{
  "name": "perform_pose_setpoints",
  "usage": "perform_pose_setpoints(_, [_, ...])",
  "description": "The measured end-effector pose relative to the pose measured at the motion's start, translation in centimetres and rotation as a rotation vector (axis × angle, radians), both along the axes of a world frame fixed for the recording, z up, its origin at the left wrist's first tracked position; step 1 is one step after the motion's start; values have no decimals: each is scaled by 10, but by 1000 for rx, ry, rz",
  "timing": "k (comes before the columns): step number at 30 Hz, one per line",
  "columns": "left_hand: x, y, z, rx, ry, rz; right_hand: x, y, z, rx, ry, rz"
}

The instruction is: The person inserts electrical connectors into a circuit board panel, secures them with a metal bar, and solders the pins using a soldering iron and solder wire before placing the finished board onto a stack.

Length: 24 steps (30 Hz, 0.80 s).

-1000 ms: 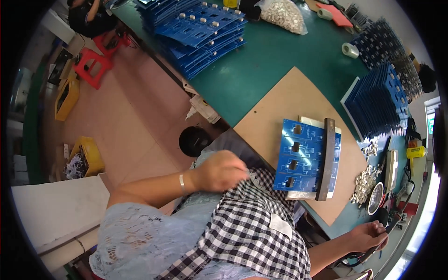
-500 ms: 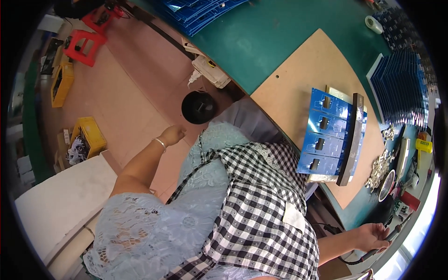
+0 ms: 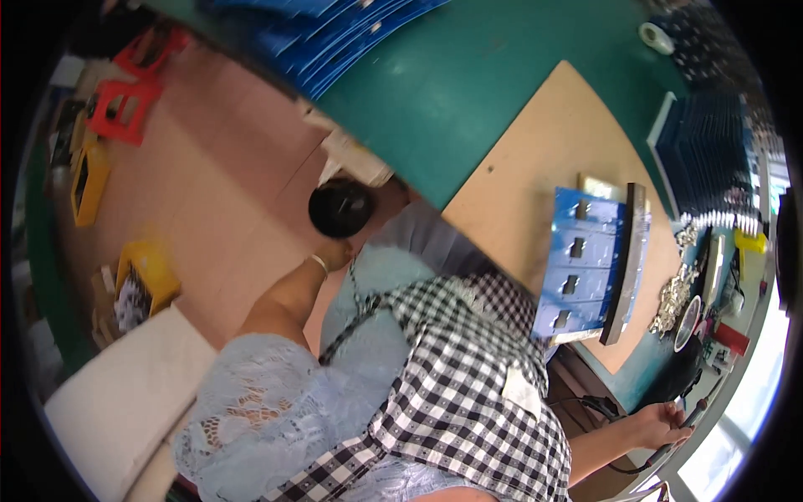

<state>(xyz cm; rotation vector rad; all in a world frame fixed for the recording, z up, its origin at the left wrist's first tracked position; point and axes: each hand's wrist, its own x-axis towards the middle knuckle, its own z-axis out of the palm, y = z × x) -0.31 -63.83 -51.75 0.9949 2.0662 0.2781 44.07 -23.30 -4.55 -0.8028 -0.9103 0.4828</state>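
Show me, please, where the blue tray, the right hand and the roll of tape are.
blue tray (image 3: 581,276): head view, on its blue face between two slots.
right hand (image 3: 661,425): head view, on the back of the hand.
roll of tape (image 3: 656,36): head view, on its pale outer ring.

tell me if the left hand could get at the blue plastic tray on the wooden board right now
Probably not at once. The left hand hangs down by the knee beside a round black stool, below the table edge. The blue plastic tray lies uncovered on the wooden board, so the arm would first have to lift.
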Motion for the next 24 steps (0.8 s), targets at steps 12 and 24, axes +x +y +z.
perform_pose_setpoints(12, [23, 173, -27, 492, 451, -537, 50, -35, 49, -258, -59, -474])
perform_pose_setpoints(24, [109, 186, -34, 434, 238, -515, 35, -22, 96, -143, -218, -555])
